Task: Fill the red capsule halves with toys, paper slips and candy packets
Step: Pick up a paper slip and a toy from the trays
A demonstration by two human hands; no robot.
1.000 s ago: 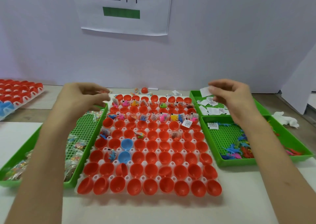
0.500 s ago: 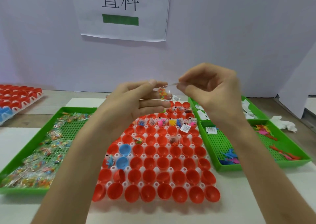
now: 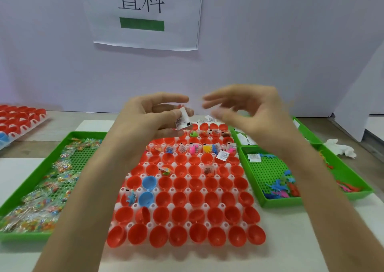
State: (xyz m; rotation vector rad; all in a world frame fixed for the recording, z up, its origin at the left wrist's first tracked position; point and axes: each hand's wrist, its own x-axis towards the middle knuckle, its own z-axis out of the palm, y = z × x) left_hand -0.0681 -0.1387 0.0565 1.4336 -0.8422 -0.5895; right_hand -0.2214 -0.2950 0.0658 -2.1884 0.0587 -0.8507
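We're looking down at a white tray [image 3: 205, 206] in the ctr of the frame, sitting on the counter [image 3: 187, 259] & packed w/ red capsule halves [image 3: 196, 198]. Two blue halves [image 3: 149, 183] are sitting among them at ctr-left. The lower rows are showing bare insides. A row toward the top is carrying small toys [image 3: 194, 149] & paper slips [image 3: 223, 156], and the half just left of the lower blue one is holding a blue toy [image 3: 132, 198] w/ a slip.

Over the tray's top rows the left grip [image 3: 149, 117] is curling its fingers round a printed slip [image 3: 182, 121]. Something small & red is poking out behind it; we can't tell what. The right grip [image 3: 255, 113], just beside it & blurred, is hanging released, fingers loosely spread.

At lower left a candy tray [image 3: 25, 236], green, is holding clear candy pkts [image 3: 37, 205]. At right a green toy tray [image 3: 280, 202] is holding loose toys [image 3: 278, 187], blue & pink. Above it a slip tray [image 3: 300, 125] is holding spare slips [image 3: 244, 138]. At far right an end tray [image 3: 361, 194] is holding orange toys [image 3: 349, 188]. At upper left a second rack [image 3: 22, 115] of red halves is sitting.
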